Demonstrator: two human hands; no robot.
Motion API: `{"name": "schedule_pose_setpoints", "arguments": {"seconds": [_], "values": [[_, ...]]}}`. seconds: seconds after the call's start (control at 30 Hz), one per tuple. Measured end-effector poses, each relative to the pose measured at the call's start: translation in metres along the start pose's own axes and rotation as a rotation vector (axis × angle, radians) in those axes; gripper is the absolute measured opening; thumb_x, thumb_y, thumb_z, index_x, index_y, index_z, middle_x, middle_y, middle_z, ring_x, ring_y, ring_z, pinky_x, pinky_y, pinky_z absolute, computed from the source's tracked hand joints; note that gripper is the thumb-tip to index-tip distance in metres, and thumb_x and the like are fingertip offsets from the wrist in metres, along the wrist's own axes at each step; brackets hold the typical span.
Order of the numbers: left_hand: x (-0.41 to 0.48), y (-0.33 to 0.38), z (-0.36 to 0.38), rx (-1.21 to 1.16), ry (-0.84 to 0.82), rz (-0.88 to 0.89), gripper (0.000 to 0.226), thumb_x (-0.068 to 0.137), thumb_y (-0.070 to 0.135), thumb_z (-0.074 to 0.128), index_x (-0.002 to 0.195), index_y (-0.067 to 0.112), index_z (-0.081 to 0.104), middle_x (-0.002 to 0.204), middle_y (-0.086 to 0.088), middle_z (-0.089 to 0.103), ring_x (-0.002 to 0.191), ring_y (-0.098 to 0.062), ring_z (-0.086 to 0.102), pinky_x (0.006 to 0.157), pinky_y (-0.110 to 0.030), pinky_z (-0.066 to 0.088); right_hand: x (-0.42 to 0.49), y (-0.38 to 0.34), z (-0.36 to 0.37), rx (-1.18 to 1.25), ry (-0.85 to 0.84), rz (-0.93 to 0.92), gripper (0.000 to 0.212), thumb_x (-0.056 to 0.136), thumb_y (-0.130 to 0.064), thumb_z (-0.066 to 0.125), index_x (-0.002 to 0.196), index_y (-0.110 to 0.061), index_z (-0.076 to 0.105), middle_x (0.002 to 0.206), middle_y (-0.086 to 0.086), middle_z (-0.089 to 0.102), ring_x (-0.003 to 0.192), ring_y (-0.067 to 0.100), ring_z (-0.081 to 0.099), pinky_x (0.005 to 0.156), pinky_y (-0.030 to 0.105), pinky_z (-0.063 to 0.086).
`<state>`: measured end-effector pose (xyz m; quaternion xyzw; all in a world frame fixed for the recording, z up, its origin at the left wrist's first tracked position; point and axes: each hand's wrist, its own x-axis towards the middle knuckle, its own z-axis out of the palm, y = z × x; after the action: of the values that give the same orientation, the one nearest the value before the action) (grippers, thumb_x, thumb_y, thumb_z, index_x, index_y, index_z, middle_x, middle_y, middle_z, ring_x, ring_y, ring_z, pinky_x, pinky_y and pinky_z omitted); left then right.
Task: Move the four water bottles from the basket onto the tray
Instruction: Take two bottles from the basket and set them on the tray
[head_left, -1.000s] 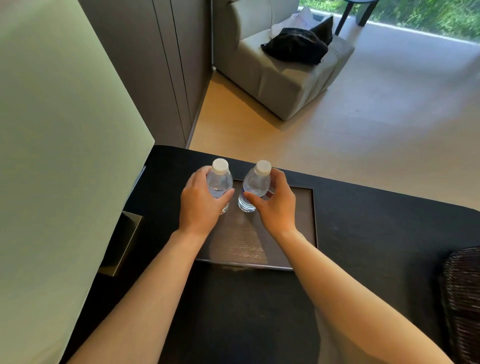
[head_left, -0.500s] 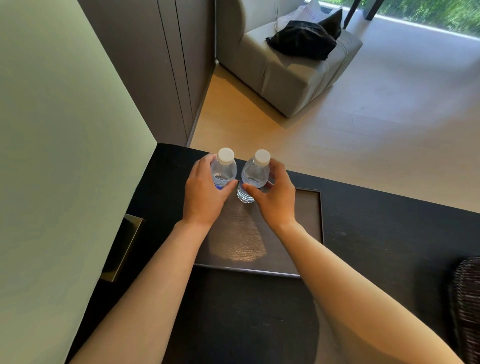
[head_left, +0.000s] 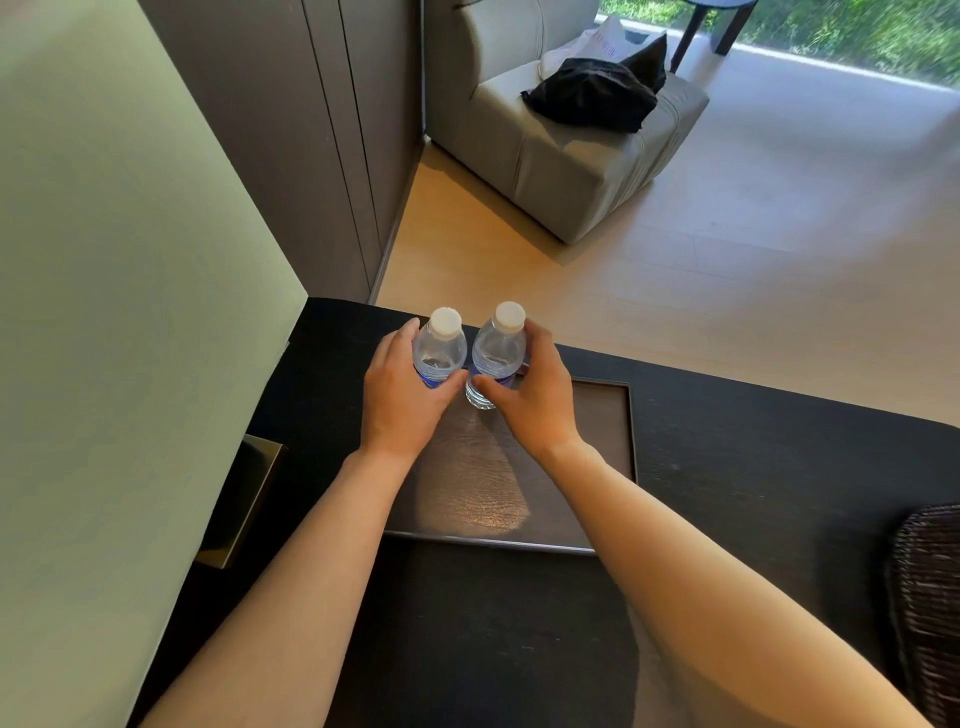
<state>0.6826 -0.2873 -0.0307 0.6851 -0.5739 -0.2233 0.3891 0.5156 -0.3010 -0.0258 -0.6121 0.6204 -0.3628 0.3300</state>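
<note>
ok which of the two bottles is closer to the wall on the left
The bottle in the left hand: that left bottle stands on the green wall's side. The other bottle, in the right hand, stands beside it, toward the basket.

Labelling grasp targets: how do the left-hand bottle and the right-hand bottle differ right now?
The left-hand bottle sits nearer the tray's far left corner; the right-hand bottle stands beside it toward the tray's middle. The left hand hides its bottle's base, while the right-hand bottle's base shows past the right hand. The left-hand bottle shows more of its blue label. Both are upright, clear, white-capped, and gripped.
</note>
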Motion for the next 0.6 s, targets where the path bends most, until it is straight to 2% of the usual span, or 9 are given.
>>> {"name": "schedule_pose_setpoints", "arguments": {"seconds": [0.13, 0.3, 0.47, 0.6], "values": [[-0.009, 0.001, -0.003, 0.000, -0.008, -0.035, 0.083, 0.074, 0.031, 0.088, 0.145, 0.010, 0.050, 0.137, -0.007, 0.060, 0.127, -0.019, 0.056, 0.101, -0.032, 0.051, -0.005, 0.002, -0.005, -0.026, -0.064, 0.043, 0.086, 0.080, -0.022, 0.088, 0.151, -0.017, 0.039, 0.147, 0.004, 0.054, 0.134, 0.020, 0.053, 0.110, 0.041, 0.048], [-0.035, 0.003, -0.008, 0.043, -0.028, -0.147, 0.090, 0.078, 0.034, 0.085, 0.152, 0.011, 0.041, 0.146, -0.010, 0.051, 0.134, -0.022, 0.051, 0.100, -0.028, 0.043, -0.027, 0.010, -0.019, -0.166, -0.144, 0.155, 0.089, 0.085, -0.034, 0.083, 0.155, -0.009, 0.033, 0.156, 0.010, 0.044, 0.143, 0.024, 0.043, 0.114, 0.038, 0.039], [-0.084, 0.021, -0.011, 0.122, -0.064, -0.286, 0.081, 0.086, 0.034, 0.077, 0.153, 0.009, 0.038, 0.150, -0.012, 0.047, 0.136, -0.027, 0.049, 0.101, -0.037, 0.047, -0.073, 0.021, -0.052, -0.267, -0.213, 0.200, 0.071, 0.092, -0.035, 0.075, 0.151, -0.013, 0.041, 0.152, 0.008, 0.049, 0.136, 0.024, 0.051, 0.108, 0.037, 0.045], [-0.138, 0.042, -0.004, 0.221, -0.233, -0.251, 0.060, 0.092, 0.034, 0.066, 0.145, 0.011, 0.049, 0.142, -0.010, 0.054, 0.128, -0.027, 0.055, 0.099, -0.040, 0.050, -0.116, 0.034, -0.093, -0.396, -0.381, 0.216, 0.054, 0.095, -0.038, 0.068, 0.141, -0.014, 0.054, 0.138, 0.010, 0.062, 0.121, 0.026, 0.062, 0.101, 0.042, 0.053]]}}
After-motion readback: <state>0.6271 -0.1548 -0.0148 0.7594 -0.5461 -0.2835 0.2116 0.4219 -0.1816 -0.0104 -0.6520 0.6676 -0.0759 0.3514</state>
